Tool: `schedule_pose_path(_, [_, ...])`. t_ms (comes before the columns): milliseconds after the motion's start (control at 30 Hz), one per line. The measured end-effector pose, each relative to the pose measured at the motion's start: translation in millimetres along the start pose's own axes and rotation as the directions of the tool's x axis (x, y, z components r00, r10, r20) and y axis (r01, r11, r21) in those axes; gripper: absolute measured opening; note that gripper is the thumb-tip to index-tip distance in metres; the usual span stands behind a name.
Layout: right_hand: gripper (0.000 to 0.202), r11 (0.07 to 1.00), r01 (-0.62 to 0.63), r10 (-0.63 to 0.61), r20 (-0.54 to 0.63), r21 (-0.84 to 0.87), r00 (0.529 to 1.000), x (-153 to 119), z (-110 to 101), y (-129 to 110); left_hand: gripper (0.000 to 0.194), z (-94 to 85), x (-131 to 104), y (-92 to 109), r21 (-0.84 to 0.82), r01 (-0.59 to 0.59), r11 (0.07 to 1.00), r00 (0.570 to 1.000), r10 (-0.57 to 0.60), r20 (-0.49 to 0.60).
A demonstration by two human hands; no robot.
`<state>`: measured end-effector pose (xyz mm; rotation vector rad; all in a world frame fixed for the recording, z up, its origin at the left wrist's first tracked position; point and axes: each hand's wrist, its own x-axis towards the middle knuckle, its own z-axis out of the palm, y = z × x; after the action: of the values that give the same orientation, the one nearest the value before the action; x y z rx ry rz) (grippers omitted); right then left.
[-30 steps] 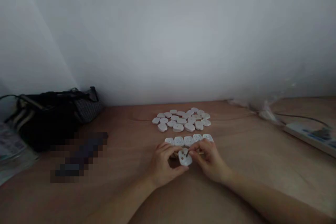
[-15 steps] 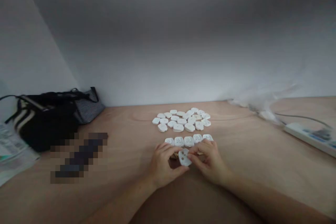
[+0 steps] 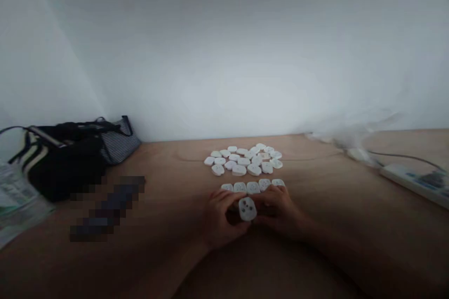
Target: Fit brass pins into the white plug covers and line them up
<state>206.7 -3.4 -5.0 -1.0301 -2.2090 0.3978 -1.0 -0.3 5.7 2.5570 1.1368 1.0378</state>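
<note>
My left hand and my right hand are both bare, with slim fingers. My left forearm and right forearm are bare too as far as I can see, smooth in outline, narrowing towards the wrists and dimmed by shadow; my nails are too blurred to tell.

Left hand curled in a C-shape, right hand bent inward just beside it, left forearm and right forearm angled inward behind them
</note>
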Motion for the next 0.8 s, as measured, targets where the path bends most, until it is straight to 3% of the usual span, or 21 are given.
schedule_pose_path(333, [0.033, 1.000, -0.015, 0.014, -0.075, -0.016, 0.997, -0.3, 6.3, -2.9, 0.040, -8.7, 7.1, -1.5, 0.081, -0.041, 0.996, 0.994, 0.033, 0.105])
schedule_pose_path(467, [0.025, 0.997, -0.072, 0.068, -0.161, -0.018, 0.985, -1.2, 7.8, 1.4, 0.041, -24.4, 10.7, -29.6, 0.025, 0.065, 0.998, 0.996, -0.066, 0.062])
schedule_pose_path(600, [0.018, 0.994, -0.106, 0.097, -0.188, -0.036, 0.977, -1.3, 8.1, 5.4, 0.044, -39.1, 7.9, -71.3, -0.128, 0.280, 0.951, 0.952, -0.258, 0.165])
schedule_pose_path(700, [0.019, 0.994, -0.094, 0.084, -0.179, -0.048, 0.980, -1.9, 7.4, 5.1, 0.045, -43.3, 4.4, -91.3, -0.188, 0.324, 0.927, 0.931, -0.277, 0.236])
schedule_pose_path(800, [0.022, 0.995, -0.075, 0.063, -0.167, -0.065, 0.984, -3.0, 6.6, 4.2, 0.042, -42.8, 3.2, -97.6, -0.248, 0.347, 0.904, 0.918, -0.274, 0.285])
